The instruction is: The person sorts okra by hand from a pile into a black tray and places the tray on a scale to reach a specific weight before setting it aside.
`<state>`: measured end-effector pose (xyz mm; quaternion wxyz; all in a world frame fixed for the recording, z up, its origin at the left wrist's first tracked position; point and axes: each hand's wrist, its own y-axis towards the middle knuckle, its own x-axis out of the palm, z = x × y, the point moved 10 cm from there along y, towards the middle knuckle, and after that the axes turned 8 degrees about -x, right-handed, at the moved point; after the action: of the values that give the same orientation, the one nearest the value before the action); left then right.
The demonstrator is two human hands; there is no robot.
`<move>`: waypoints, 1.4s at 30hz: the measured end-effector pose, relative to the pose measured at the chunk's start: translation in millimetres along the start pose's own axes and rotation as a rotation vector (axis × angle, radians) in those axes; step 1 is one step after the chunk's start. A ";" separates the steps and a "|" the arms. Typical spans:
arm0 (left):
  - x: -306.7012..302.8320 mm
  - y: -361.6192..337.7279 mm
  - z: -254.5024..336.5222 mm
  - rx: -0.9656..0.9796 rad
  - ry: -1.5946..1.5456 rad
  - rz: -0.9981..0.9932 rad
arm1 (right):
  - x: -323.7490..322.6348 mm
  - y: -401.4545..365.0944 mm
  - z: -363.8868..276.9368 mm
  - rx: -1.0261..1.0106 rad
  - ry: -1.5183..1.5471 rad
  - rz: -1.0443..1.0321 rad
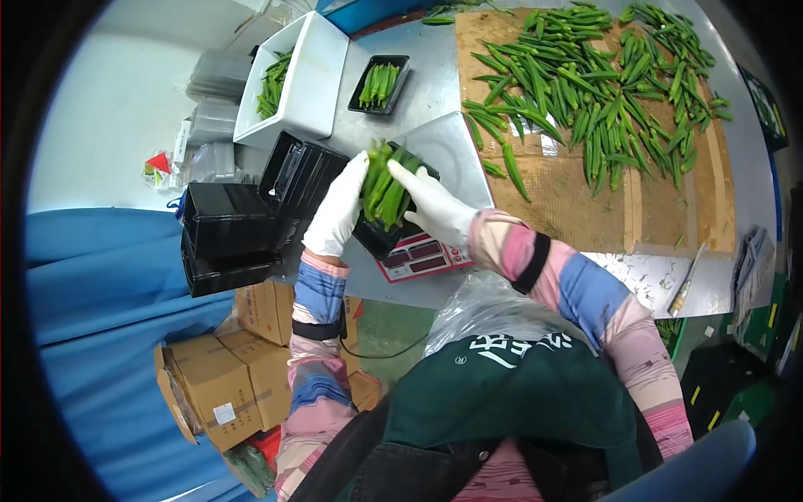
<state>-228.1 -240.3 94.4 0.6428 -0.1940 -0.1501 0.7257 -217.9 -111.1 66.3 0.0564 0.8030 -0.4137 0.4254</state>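
My left hand, in a white glove, presses the left side of a bundle of green okra. From the right, my right hand, also gloved in white, holds the same bundle. Beneath the okra is a black tray, partly hidden by the bundle and my hands. That tray is over the metal plate of a scale, whose red and white display panel shows below. Farther back stands another black tray with a row of okra in it.
Loose okra is heaped on cardboard at the right. A white bin holds more okra. Stacked black trays stand left of my left hand. A knife lies near the front edge at right.
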 end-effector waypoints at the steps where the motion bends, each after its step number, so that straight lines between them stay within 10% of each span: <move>1: -10.8 -8.8 -3.8 -0.014 0.172 0.104 | -4.4 -11.4 -2.4 0.031 -0.049 0.006; 6: -50.0 -37.2 -18.6 0.056 -0.132 0.242 | -83.3 -70.2 -6.6 0.036 0.064 -0.077; 12: -140.8 -75.8 -84.7 0.034 -0.353 0.571 | -275.6 -185.6 38.6 0.136 -0.147 0.478; 17: -133.4 -96.3 -137.4 -0.013 -0.429 0.646 | -352.3 -225.1 82.2 0.125 -0.453 0.510; 32: -52.9 -66.7 -138.8 -0.181 -0.056 0.425 | -326.6 -209.6 64.2 0.154 -0.563 0.567; 42: 0.3 -50.2 -113.3 -0.168 0.096 0.259 | -248.8 -104.7 -40.1 -0.315 -1.458 0.605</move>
<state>-130.4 -237.2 18.2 0.5318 -0.2992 -0.1532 0.7773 -242.4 128.2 -62.6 -0.2329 0.7144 -0.6010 -0.2725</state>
